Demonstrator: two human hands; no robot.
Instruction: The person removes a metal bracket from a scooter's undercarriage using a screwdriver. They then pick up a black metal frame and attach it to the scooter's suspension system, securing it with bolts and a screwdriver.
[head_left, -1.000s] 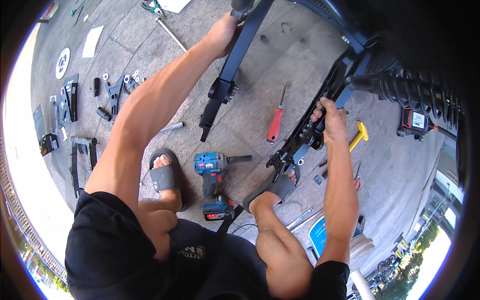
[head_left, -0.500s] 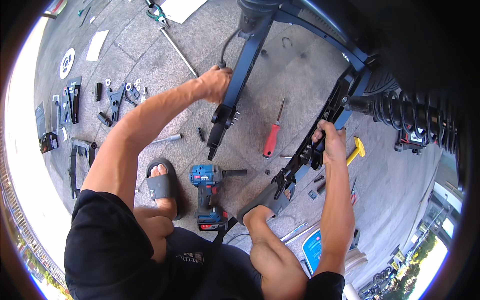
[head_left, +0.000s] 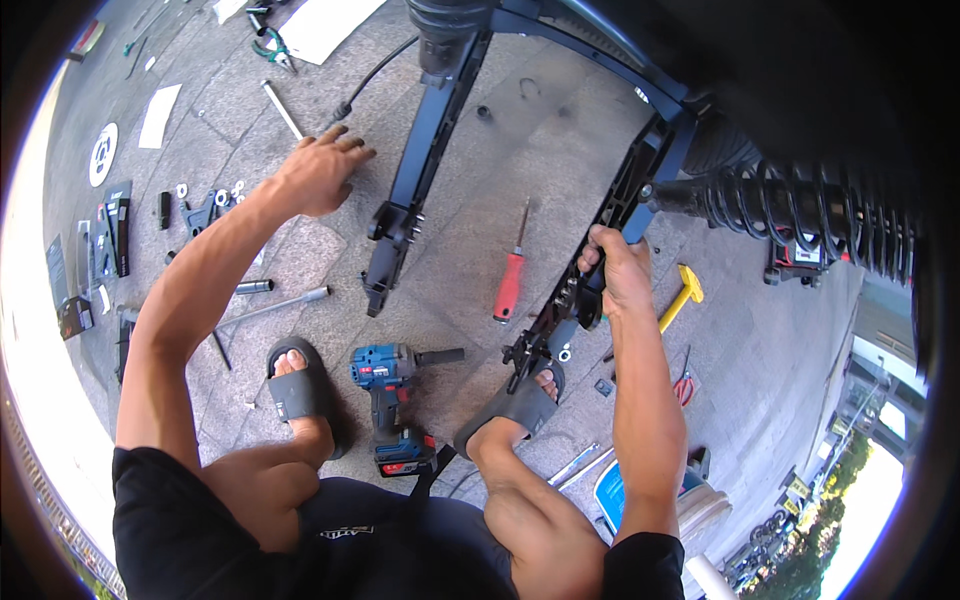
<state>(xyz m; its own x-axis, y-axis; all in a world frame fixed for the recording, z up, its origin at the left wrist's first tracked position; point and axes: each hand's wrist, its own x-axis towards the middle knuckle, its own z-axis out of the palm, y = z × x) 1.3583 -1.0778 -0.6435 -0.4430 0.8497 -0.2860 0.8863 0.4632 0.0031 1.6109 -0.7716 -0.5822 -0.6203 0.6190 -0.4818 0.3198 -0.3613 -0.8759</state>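
Observation:
A dark blue two-armed metal frame, like a swingarm, hangs in front of me, its left arm [head_left: 425, 140] and right arm [head_left: 590, 250] reaching toward my feet. My right hand [head_left: 622, 270] is closed around the right arm, fingers curled over its inner edge. Off to the left of the frame, my left hand [head_left: 325, 175] is in the air with fingers spread and holds nothing. Just beyond its fingertips is the thick end of a black cable [head_left: 372, 78] that runs up to the frame. A black coil-spring shock absorber [head_left: 800, 212] joins the frame at the right.
A blue cordless impact wrench [head_left: 385, 375] lies between my sandalled feet. On the paving are a red-handled screwdriver [head_left: 510, 285], a yellow hammer [head_left: 685, 290], green-handled pliers [head_left: 272, 45], red-handled pliers [head_left: 684, 388], a socket wrench [head_left: 275, 305] and several loose parts.
My left hand has let go of the cable by the left arm and moved left, its fingers opening. The cable end now sticks out leftward. My right hand keeps its grip; the view has shifted.

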